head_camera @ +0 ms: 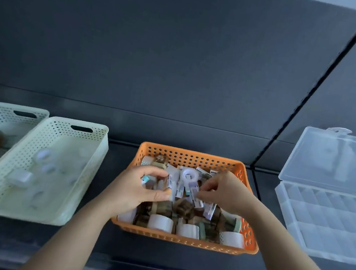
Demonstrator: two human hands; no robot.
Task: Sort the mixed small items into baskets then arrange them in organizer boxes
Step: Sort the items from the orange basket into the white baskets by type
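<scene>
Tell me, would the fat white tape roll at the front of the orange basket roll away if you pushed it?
Probably not far. The fat white tape roll is round, so it could roll, but it sits packed between other rolls and the front wall of the perforated orange plastic basket. As a ring of tape it is likely light and fairly stiff.

You: two arms in head view | your left hand [137, 187]: bare, slender fingers | your right hand [223, 193]: bare, slender fingers | your left forearm [72, 233]: bare as far as the frame shows | your right forearm [287, 252]: bare likewise, to the frame edge
</scene>
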